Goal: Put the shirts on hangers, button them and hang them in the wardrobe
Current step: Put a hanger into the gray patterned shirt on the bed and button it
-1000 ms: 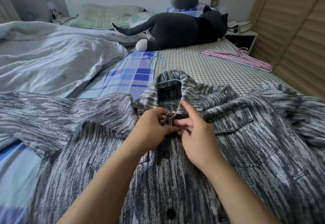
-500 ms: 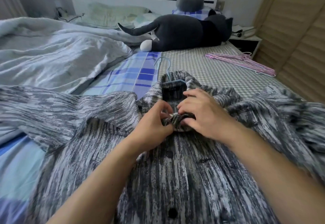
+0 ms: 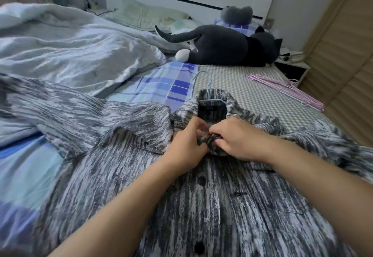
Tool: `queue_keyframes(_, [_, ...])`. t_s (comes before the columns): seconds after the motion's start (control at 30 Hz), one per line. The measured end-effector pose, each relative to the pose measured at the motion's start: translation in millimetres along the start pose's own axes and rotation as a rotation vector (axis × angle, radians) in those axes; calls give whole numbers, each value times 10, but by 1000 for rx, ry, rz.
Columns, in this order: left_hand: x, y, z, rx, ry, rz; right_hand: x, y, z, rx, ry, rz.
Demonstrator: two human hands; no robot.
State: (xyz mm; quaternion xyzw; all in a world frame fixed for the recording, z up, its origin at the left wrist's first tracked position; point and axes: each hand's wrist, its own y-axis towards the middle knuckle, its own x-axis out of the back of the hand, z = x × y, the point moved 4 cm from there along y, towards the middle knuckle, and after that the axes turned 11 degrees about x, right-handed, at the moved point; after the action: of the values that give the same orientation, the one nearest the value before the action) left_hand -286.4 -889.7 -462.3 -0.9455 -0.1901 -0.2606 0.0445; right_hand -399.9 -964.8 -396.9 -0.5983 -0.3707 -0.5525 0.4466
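- Head view: grey streaked shirt (image 3: 232,206) lies face-up on the bed (image 3: 252,87), blue hanger (image 3: 207,89) in its collar.
- Left hand (image 3: 186,145) and right hand (image 3: 240,139) pinch the placket at the top button; the button itself appears hidden.
- Fabric judged soft, limp; best gripped at the placket edges.

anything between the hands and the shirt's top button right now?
Nothing visible. The left hand and right hand already pinch the shirt placket just below the collar, over the blue hanger. The button itself is hidden under the fingers.
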Motion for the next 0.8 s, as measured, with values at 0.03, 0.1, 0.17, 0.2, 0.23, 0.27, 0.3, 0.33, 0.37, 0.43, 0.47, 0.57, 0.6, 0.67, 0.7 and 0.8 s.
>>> queue_keyframes(0.03, [2,-13,-2,2,92,-77,-12,9,-23,-14,16,4])
queue_keyframes(0.1, [7,-51,-24,-39,310,-224,-44,26,-50,-35,41,31])
queue_keyframes(0.17, [-34,-78,-35,-60,445,-252,-56,43,-38,-34,53,65])
queue_keyframes(0.2, [-60,-85,-26,-57,476,-229,-66,50,-31,-33,52,75])
queue_keyframes(0.23, [-74,-87,-18,-50,482,-211,-79,61,-34,-35,49,80])
queue_keyframes(0.27, [-74,-81,-13,-47,474,-211,-75,65,-30,-38,48,85])
queue_keyframes(0.3, [-70,-76,-15,-59,467,-228,-73,70,-37,-38,54,84])
queue_keyframes(0.33, [-58,-76,-26,-77,466,-251,-59,67,-36,-36,65,81])
queue_keyframes(0.37, [-53,-73,-34,-96,461,-271,-43,64,-41,-39,87,74])
queue_keyframes(0.43, [-53,-66,-57,-103,408,-273,19,48,-44,-58,136,41])
queue_keyframes(0.47, [-55,-58,-68,-90,361,-264,58,38,-51,-72,162,13])
queue_keyframes(0.57, [-41,-12,-64,-50,210,-251,135,13,-98,-93,243,-40])
queue_keyframes(0.6, [-33,4,-50,-53,172,-248,154,4,-102,-83,248,-30])
queue_keyframes(0.67, [-32,36,-18,-80,118,-243,180,-10,-105,-52,208,5])
queue_keyframes(0.7, [-41,45,-10,-94,99,-237,193,-7,-111,-42,181,12])
queue_keyframes(0.8, [-51,58,18,-115,51,-219,220,42,-105,2,75,37])
